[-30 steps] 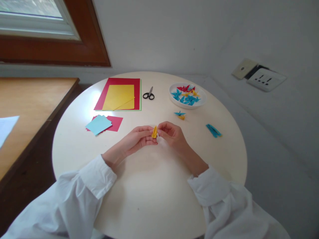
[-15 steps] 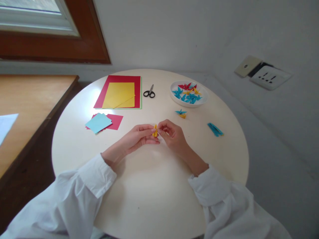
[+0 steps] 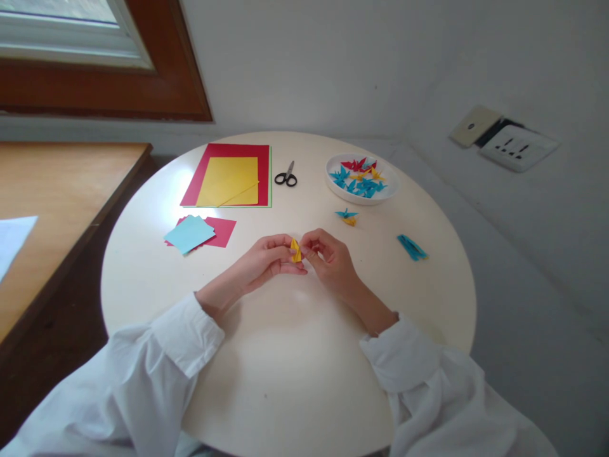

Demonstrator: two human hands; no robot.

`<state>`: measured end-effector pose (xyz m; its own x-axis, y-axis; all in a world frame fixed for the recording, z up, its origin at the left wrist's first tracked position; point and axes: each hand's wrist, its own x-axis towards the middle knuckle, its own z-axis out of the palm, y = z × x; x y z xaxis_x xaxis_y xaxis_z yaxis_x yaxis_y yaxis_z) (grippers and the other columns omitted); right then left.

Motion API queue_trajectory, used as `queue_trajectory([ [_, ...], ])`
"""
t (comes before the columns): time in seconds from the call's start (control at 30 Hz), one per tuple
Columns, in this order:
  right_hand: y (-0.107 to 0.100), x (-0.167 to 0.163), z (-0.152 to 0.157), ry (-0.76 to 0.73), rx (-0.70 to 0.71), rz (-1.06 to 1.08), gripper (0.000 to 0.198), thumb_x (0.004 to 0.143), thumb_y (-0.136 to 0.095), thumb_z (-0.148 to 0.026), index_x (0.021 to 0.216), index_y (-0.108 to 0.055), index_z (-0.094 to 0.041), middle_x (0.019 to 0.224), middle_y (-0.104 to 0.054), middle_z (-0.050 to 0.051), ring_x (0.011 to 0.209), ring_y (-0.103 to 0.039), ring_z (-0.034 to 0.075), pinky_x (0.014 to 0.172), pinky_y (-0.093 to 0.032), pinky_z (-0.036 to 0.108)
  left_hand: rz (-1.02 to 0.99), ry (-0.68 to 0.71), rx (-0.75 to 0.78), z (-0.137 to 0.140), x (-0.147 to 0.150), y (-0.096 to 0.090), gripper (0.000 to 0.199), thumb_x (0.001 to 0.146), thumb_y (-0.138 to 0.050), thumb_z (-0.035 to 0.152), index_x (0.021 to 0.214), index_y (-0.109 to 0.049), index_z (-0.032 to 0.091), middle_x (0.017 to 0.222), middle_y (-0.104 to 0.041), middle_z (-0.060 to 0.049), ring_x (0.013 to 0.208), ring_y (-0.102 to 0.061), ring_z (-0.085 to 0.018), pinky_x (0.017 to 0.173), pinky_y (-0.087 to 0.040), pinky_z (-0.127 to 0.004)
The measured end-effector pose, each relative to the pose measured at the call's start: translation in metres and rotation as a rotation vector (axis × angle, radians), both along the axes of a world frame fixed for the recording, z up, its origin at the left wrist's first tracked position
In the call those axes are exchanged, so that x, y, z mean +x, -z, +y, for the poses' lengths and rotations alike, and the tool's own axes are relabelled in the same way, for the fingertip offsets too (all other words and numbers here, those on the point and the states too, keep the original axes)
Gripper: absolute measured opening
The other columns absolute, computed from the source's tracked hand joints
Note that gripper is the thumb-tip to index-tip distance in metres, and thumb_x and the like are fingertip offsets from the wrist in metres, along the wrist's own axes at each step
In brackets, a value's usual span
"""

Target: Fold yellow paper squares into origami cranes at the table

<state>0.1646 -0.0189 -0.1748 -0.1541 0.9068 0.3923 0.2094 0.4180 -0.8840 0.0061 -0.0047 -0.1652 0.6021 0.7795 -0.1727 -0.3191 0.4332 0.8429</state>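
Above one round white table (image 3: 285, 355), the left hand (image 3: 265, 259) pinches a folded yellow paper (image 3: 296, 252); the right hand (image 3: 332, 260) touches its edge with fingertips together, but I cannot tell if it grips. Beyond lie scissors (image 3: 287, 174) and a white dish (image 3: 343, 197).

Look at this, crisp white cloth on both arms! Left sleeve (image 3: 128, 381), loose and deeply creased by the bench's (image 3: 285, 362) near left edge, ending in a broad left cuff (image 3: 188, 333). At its near right edge, a matching right sleeve (image 3: 461, 406), wide right cuff (image 3: 399, 355), bare fingers (image 3: 285, 269) beyond.
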Motion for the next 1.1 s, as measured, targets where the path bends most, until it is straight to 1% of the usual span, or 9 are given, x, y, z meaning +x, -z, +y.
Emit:
queue_trajectory([
  [0.27,-0.002,0.001,0.0,-0.01,-0.002,0.023,0.004,0.076,-0.056,-0.021,0.072,-0.053,-0.021,0.069,-0.056,-0.002,0.066,-0.053,0.012,0.061,-0.042,0.026,-0.001,0.033,0.016,-0.001,0.0,-0.003,0.005,0.073,-0.065,0.014,0.076,-0.064,0.011,0.076,-0.059,-0.001,0.075,-0.06,-0.012,0.082,-0.053,-0.033],
  [0.43,-0.003,0.0,-0.001,-0.002,-0.034,0.023,0.002,0.075,-0.056,-0.022,0.075,-0.055,-0.02,0.071,-0.057,-0.001,0.067,-0.054,0.012,0.063,-0.042,0.027,0.027,-0.015,0.068,-0.001,0.001,-0.003,0.007,0.071,-0.067,0.018,0.075,-0.063,0.013,0.075,-0.06,-0.001,0.074,-0.06,-0.011,0.082,-0.052,-0.032],
  [0.53,-0.005,-0.001,-0.002,0.015,-0.08,0.053,0.006,0.074,-0.058,-0.026,0.076,-0.056,-0.02,0.072,-0.058,0.0,0.066,-0.054,0.013,0.061,-0.043,0.027,0.086,-0.108,0.208,-0.002,0.004,-0.004,0.009,0.071,-0.066,0.019,0.075,-0.061,0.014,0.073,-0.059,0.001,0.073,-0.059,-0.01,0.08,-0.052,-0.031],
  [0.67,-0.008,-0.002,-0.001,0.052,-0.134,0.106,0.012,0.073,-0.057,-0.03,0.07,-0.055,-0.019,0.067,-0.057,-0.001,0.064,-0.054,0.013,0.059,-0.043,0.026,0.337,-0.279,0.528,-0.004,0.007,-0.002,0.008,0.073,-0.062,0.019,0.071,-0.055,0.015,0.066,-0.053,0.003,0.066,-0.054,-0.009,0.069,-0.05,-0.026],
  [0.73,-0.009,-0.001,-0.001,0.059,-0.151,0.115,0.013,0.072,-0.057,-0.031,0.067,-0.055,-0.019,0.065,-0.057,-0.001,0.063,-0.054,0.013,0.06,-0.043,0.026,0.456,-0.326,0.682,-0.005,0.007,0.001,0.005,0.074,-0.058,0.017,0.073,-0.054,0.016,0.068,-0.054,0.001,0.067,-0.054,-0.011,0.065,-0.048,-0.025],
  [0.77,-0.008,-0.001,0.0,0.062,-0.158,0.118,0.013,0.071,-0.058,-0.031,0.066,-0.055,-0.019,0.064,-0.057,-0.001,0.063,-0.054,0.013,0.06,-0.043,0.026,0.501,-0.338,0.744,-0.005,0.006,0.003,0.002,0.075,-0.056,0.016,0.076,-0.054,0.016,0.071,-0.055,0.0,0.069,-0.055,-0.012,0.064,-0.047,-0.025],
  [0.8,-0.008,-0.001,0.0,0.067,-0.164,0.119,0.013,0.071,-0.058,-0.031,0.066,-0.056,-0.019,0.063,-0.057,-0.001,0.063,-0.054,0.013,0.06,-0.043,0.026,0.536,-0.354,0.792,-0.006,0.006,0.005,0.004,0.075,-0.055,0.015,0.079,-0.054,0.017,0.073,-0.056,0.0,0.07,-0.055,-0.012,0.064,-0.046,-0.025],
  [0.9,-0.006,-0.001,0.001,0.079,-0.183,0.122,0.013,0.069,-0.059,-0.03,0.064,-0.057,-0.018,0.062,-0.057,-0.001,0.062,-0.054,0.013,0.059,-0.043,0.026,0.597,-0.395,0.881,-0.006,0.005,0.01,0.008,0.075,-0.053,0.014,0.083,-0.054,0.018,0.076,-0.057,-0.001,0.07,-0.054,-0.012,0.065,-0.046,-0.026],
  [1.1,-0.006,-0.001,0.001,0.066,-0.207,0.126,0.014,0.068,-0.06,-0.031,0.064,-0.059,-0.018,0.063,-0.058,-0.001,0.062,-0.053,0.012,0.059,-0.043,0.026,0.637,-0.427,0.956,-0.007,0.006,0.009,0.006,0.076,-0.053,0.016,0.082,-0.053,0.018,0.077,-0.058,-0.002,0.07,-0.055,-0.012,0.065,-0.047,-0.026],
])
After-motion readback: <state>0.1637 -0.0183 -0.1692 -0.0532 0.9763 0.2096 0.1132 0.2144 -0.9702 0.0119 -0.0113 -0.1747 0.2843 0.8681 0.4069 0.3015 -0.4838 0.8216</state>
